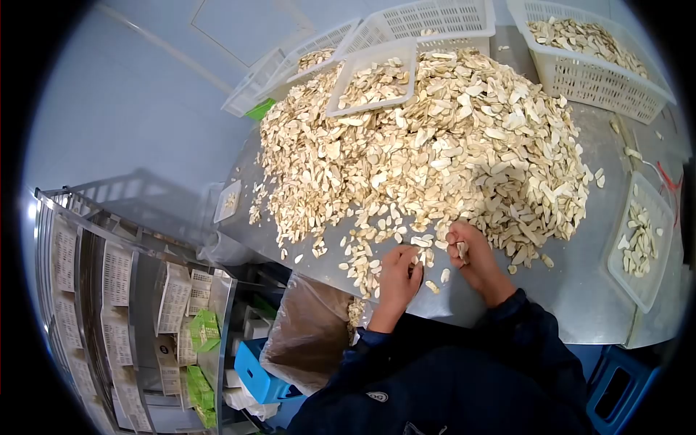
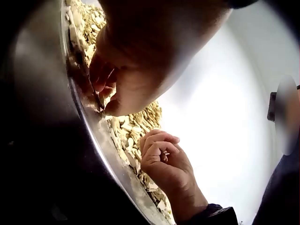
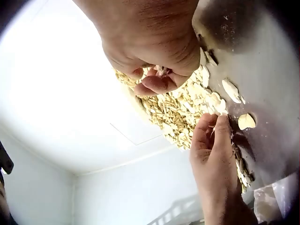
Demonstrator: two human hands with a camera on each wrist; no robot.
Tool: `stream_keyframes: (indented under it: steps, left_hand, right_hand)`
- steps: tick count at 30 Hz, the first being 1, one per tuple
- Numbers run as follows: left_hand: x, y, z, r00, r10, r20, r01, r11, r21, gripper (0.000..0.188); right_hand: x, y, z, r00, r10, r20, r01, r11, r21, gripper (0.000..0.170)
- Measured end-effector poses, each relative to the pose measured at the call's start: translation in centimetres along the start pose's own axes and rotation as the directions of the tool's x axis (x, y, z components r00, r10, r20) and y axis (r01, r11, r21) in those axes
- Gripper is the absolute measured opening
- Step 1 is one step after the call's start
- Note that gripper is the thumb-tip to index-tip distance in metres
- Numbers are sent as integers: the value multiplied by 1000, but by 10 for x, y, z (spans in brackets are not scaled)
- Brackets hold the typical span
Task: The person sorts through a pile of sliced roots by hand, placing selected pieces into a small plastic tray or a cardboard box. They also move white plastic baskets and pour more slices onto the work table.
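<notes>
A large heap of pale, flat dried slices (image 1: 435, 145) covers the middle of the metal table (image 1: 312, 272). At its near edge, my left hand (image 1: 399, 279) pinches a slice between thumb and fingers, low over several loose slices (image 1: 362, 254). Just to the right, my right hand (image 1: 475, 257) curls its fingers round a few slices (image 1: 462, 250), raised a little beside the heap. In the right wrist view, pale pieces (image 3: 162, 71) show inside the curled right fingers, while the left hand (image 3: 216, 157) reaches down to the tabletop with thumb and forefinger close together.
White plastic baskets (image 1: 605, 83) stand along the back, and a tray of slices (image 1: 373, 76) rests on the heap. Another tray (image 1: 638, 246) lies at the right. A bag-lined bin (image 1: 304, 330) stands below the table's front edge, near a metal rack (image 1: 130, 246) and blue stool (image 1: 620, 384).
</notes>
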State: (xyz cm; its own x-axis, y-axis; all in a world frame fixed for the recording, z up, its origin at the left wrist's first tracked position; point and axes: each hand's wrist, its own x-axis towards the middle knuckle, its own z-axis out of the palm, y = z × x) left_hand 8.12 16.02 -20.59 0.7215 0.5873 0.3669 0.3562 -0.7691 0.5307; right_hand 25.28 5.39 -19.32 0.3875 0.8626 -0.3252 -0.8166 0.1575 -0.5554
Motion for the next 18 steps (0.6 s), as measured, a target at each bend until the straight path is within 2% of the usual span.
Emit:
stream_keyframes:
  steps: [1, 4, 7, 9, 10, 13, 18]
  left_hand:
    - [0, -1, 1, 999, 35, 6, -35, 999, 33, 27]
    - [3, -8, 0, 999, -10, -40, 20, 967, 254, 24]
    - [7, -4, 0, 992, 77, -98, -55, 978, 202, 26]
    - [9, 8, 5, 991, 110, -76, -103, 991, 88, 26]
    - [10, 13, 8, 990, 127, -68, -125, 992, 30, 27]
    - [13, 21, 12, 986, 160, 47, -162, 985, 61, 28]
    - [7, 14, 16, 997, 59, 51, -58, 998, -15, 28]
  right_hand:
    - [0, 0, 2, 1000, -16, -10, 16, 1000, -24, 15]
    - [0, 2, 5, 997, -63, -41, 60, 995, -75, 11]
    - [1, 6, 3, 993, -104, -57, 96, 988, -119, 11]
    - [1, 7, 2, 991, -125, -46, 114, 975, -189, 11]
    - [1, 7, 2, 992, -118, -47, 109, 980, -169, 11]
    - [0, 4, 3, 994, -101, -50, 95, 988, -121, 11]
    - [0, 3, 1, 996, -79, -50, 74, 992, -104, 12]
